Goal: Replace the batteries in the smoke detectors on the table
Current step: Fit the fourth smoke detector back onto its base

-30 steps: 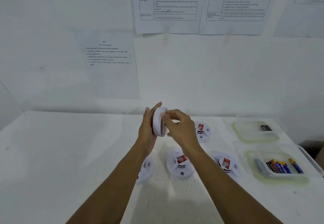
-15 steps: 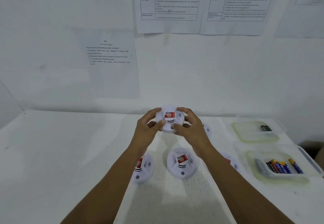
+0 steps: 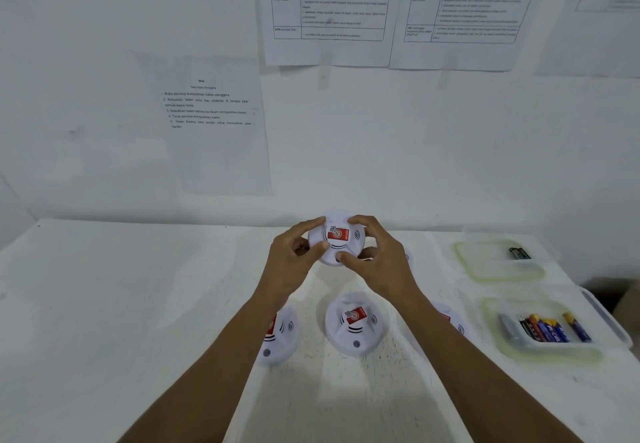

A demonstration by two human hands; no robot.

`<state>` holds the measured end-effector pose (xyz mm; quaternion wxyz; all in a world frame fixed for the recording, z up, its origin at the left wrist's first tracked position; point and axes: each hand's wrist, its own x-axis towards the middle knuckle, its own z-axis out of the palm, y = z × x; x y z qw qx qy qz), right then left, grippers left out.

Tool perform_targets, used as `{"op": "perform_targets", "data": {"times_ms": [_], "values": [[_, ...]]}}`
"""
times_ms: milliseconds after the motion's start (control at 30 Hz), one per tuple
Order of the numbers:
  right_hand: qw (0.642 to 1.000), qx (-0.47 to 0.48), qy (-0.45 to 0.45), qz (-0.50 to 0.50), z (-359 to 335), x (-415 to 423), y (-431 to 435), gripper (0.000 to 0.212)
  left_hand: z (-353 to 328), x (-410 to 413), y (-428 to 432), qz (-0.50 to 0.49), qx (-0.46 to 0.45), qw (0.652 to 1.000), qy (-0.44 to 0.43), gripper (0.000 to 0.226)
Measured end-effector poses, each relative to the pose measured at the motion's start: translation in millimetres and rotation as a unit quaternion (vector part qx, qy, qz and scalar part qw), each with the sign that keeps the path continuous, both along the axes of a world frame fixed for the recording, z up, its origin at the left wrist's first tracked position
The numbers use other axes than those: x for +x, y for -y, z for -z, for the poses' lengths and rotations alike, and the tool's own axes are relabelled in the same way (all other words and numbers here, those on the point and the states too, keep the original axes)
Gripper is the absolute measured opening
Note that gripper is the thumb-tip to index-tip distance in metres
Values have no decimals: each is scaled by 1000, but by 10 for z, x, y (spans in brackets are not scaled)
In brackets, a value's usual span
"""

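Smoke detector (image 3: pixel 337 238), label up, is held above the counter (image 3: pixel 138 304) toward its far edge. The left hand (image 3: pixel 294 262) and right hand (image 3: pixel 381 262) each have their grip curled round its rim. More detectors (image 3: pixel 355 325) lie below; batteries (image 3: pixel 549 330) fill a tub (image 3: pixel 490 318) near the right edge.
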<state>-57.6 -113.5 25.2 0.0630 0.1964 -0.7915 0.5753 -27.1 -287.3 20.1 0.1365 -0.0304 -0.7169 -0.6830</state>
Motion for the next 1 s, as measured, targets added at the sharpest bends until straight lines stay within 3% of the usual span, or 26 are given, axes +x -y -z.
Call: {"op": "perform_targets", "data": {"times_ms": [733, 1000], "values": [[1000, 17, -21, -8, 211, -139, 135, 64, 113, -60, 136, -2, -24, 1000, -9, 36], [999, 17, 23, -21, 205, -172, 94, 48, 144, -112, 198, 5, -37, 999, 2, 36]]}}
